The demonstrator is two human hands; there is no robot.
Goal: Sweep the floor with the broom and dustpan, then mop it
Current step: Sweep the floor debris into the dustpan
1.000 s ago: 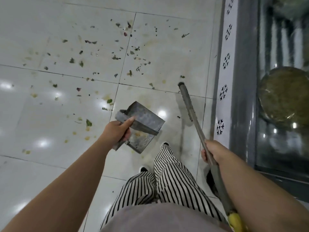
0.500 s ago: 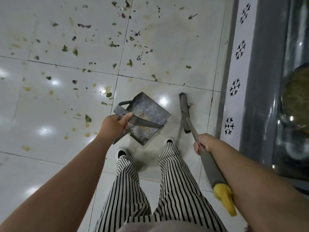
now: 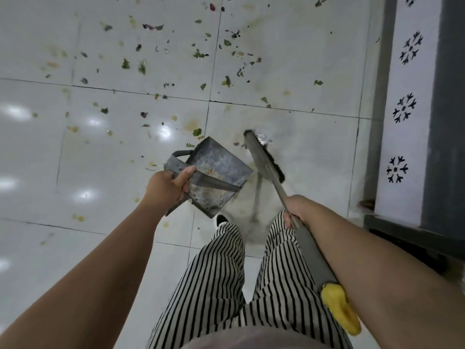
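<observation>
The debris point(image 3: 141, 66) lay ahead of both hands, strewn across the tiled floor point(image 3: 289, 59) from the far left to just beyond the broom head point(image 3: 266, 157). The broom ran on a long diagonal axis — head forward and low near the floor, yellow handle cap point(image 3: 341, 308) back beside the right forearm. The right hand point(image 3: 295, 210) formed a closed grip, fingers curled round the grey shaft point(image 3: 312, 250) at mid-length. The left hand point(image 3: 167, 185) pinched the strap handle of the metal dustpan point(image 3: 219, 172), held clear of the floor, just left of the broom head. The right hand was therefore judged the nearer working hand. The scraps appeared small, leafy, green and brown — light, easily scattered. Yellowish stains marked several tiles.
</observation>
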